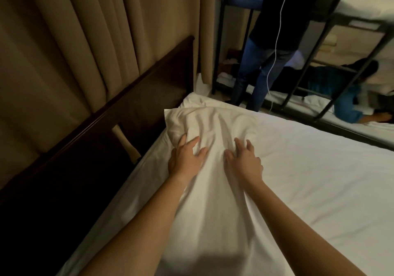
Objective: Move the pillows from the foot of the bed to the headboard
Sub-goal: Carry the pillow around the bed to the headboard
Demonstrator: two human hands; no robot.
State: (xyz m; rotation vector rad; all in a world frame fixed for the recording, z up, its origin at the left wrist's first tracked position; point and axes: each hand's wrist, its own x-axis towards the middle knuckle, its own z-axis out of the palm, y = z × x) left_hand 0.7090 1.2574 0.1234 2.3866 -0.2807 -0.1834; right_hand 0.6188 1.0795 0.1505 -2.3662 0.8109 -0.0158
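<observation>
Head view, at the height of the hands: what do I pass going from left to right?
curtain → headboard → left hand → right hand → bare sheet. The pillow lies under both hands, so it has no single place in this order.
</observation>
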